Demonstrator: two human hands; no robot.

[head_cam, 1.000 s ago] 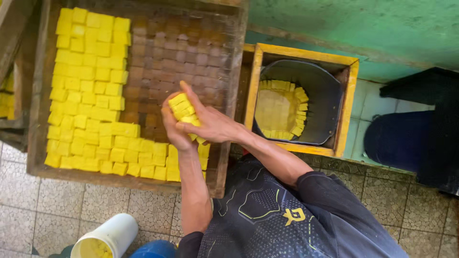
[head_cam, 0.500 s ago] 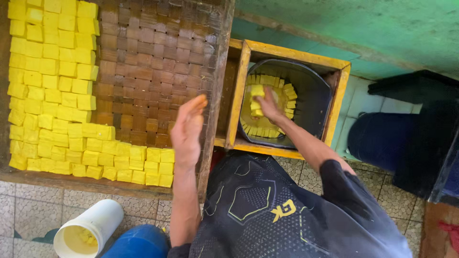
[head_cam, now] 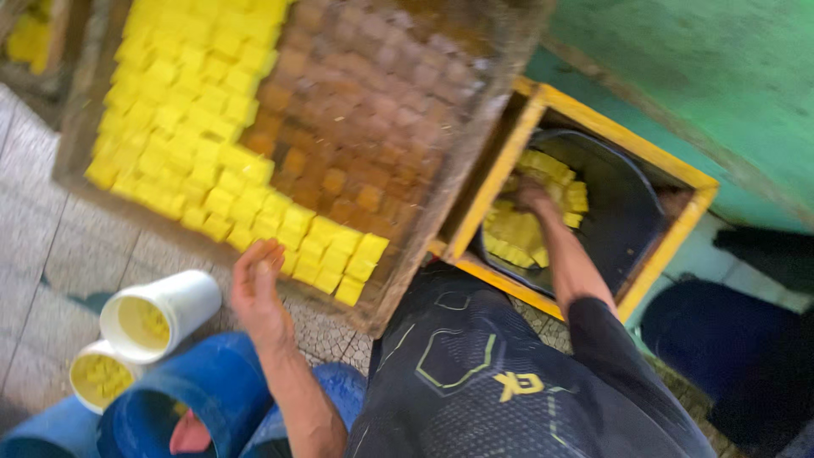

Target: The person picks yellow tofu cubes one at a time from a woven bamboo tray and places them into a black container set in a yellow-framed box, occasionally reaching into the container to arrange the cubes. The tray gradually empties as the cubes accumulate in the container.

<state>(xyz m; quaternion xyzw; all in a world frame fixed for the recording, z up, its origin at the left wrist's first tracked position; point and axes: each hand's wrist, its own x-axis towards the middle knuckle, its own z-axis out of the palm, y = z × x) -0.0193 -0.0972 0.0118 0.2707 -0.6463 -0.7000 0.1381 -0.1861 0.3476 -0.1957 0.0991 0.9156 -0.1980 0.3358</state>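
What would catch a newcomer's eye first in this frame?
The bright yellow cubes packed into the wooden tray at upper left, beside its emptied brown grid. Next, the right hand reaching into the black bucket of cubes inside a yellow crate at right. The left hand hangs open by the tray's near edge, above two white cups.

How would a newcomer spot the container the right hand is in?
Start at the big wooden tray of yellow cubes. Beside it sits a yellow-framed wooden box; inside is a dark round bucket, partly filled with yellow cubes, the only black container, with the right hand inside.
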